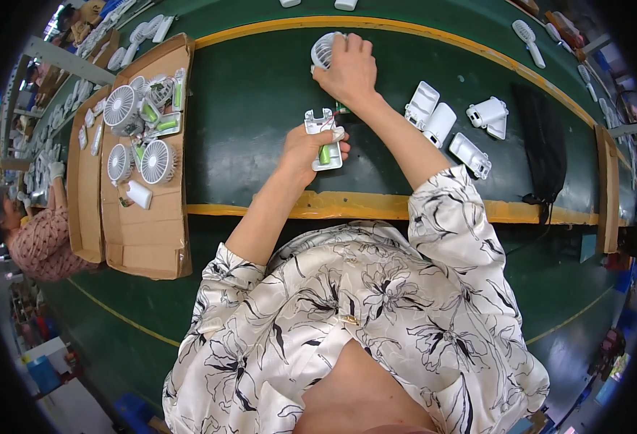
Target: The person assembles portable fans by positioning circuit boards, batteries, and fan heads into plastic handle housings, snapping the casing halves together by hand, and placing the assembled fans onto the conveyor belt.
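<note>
My left hand (306,150) is closed around a white handle half (321,124), whose inside faces up and shows a green battery cell (324,154). Farther off over the green bench, my right hand (351,71) grips a round white fan head (324,52) with a slotted grille. Red wire and a small green circuit board (341,108) show between the handle half and my right wrist. To the right of my right forearm lie several white plastic housings (441,123), apart from both hands.
At the left, a cardboard box (187,239) holds white fan heads (158,160) and handles with green cells. A black bag (539,145) lies on the right of the bench. Finished-looking fans (528,42) lie beyond the yellow edge. A co-worker (51,242) sits at far left.
</note>
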`<state>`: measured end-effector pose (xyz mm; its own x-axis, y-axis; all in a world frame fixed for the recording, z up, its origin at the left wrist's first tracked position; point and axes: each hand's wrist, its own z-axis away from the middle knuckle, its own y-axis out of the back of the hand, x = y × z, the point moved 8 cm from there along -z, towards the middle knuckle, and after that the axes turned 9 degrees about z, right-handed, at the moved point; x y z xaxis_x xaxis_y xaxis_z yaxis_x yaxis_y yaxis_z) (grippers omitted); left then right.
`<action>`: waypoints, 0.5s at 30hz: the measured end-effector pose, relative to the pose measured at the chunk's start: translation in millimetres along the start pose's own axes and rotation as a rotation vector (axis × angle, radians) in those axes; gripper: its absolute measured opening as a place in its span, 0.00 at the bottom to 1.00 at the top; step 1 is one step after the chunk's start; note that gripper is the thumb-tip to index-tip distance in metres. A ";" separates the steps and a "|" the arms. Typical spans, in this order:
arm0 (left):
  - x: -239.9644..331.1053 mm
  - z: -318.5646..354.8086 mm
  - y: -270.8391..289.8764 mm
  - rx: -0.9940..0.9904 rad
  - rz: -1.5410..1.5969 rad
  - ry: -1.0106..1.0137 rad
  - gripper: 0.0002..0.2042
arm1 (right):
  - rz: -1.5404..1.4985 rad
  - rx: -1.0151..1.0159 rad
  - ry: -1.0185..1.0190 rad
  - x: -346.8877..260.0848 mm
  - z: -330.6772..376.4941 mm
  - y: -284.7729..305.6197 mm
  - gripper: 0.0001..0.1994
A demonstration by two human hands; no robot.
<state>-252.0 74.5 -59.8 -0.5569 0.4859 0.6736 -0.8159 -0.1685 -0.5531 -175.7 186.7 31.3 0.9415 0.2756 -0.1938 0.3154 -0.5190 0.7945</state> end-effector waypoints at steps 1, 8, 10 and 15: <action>1.1 2.0 -2.1 -0.013 -0.009 0.000 0.09 | -0.086 0.167 -0.022 7.6 5.5 16.0 0.26; -17.0 12.9 -1.8 -0.109 0.107 0.100 0.21 | -1.671 -0.317 -1.153 69.0 92.0 -16.1 0.20; -17.6 16.4 -4.0 -0.100 0.131 0.118 0.21 | -1.716 -0.345 -1.141 63.3 104.7 2.9 0.16; -18.5 20.7 -11.1 -0.077 -0.158 0.070 0.12 | -1.780 -0.407 -0.958 59.5 115.1 18.2 0.15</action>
<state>-235.9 49.7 -55.9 -0.4088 0.5596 0.7209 -0.8764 -0.0203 -0.4812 -100.4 100.5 -32.0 -0.5097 -0.3241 -0.7970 0.8442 -0.0098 -0.5359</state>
